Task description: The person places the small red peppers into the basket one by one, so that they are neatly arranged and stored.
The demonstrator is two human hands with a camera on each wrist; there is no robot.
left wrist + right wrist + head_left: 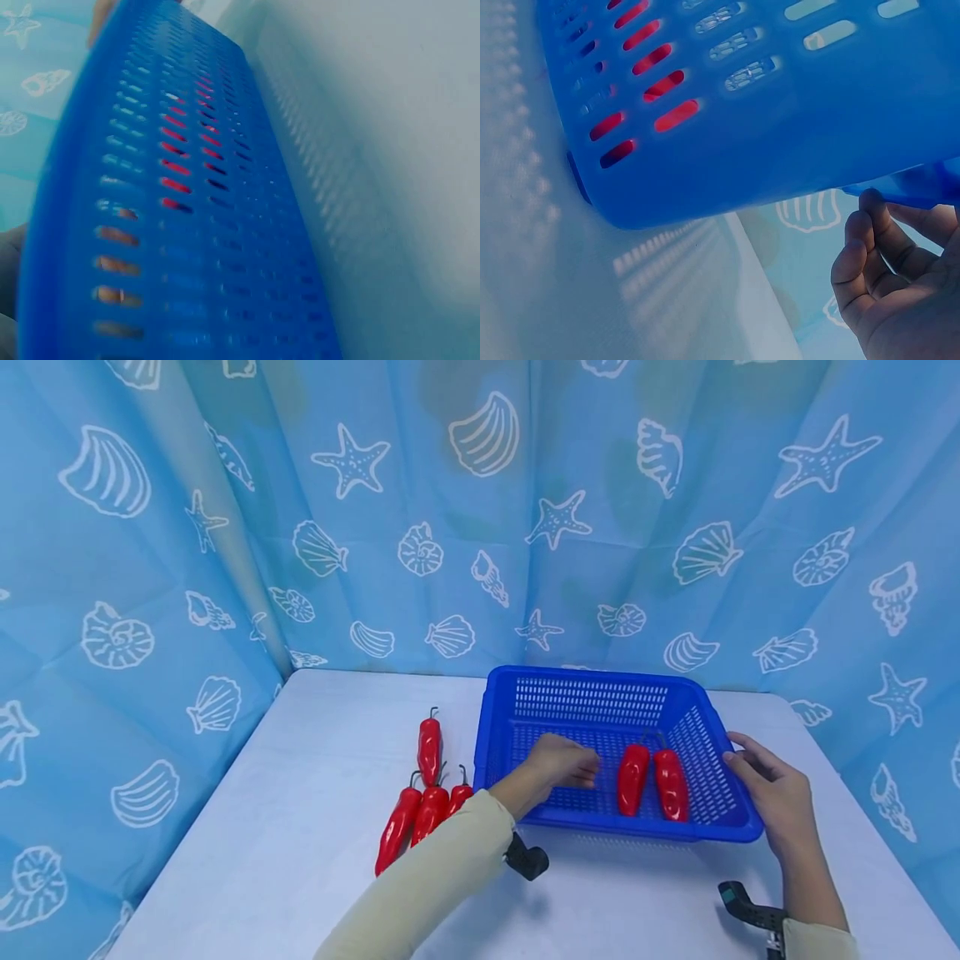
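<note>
A person in cream sleeves [427,877] works over a blue plastic basket [592,677] set on a white desk [315,768], before a blue curtain [420,435] printed with white shells and starfish. The left hand [557,762] reaches across the near rim and into the basket, its fingers bent downward; the fingertips are largely turned from the head view, so whether that grip holds anything cannot be told. The right hand [776,793] pinches the basket's right rim, its grip narrow, with thumb and fingers at the edge.

Inside, toward the right, a red pepper [633,780] lies beside a second red pepper [671,785], both with stems toward the far wall; red also shows through the slots in both wrist views. Left of the basket, four more lie on the desk: a rear pepper [430,752] and, nearer, a left pepper [398,828], a middle pepper [431,812] and a right pepper [459,796], the last partly hidden by the left arm.
</note>
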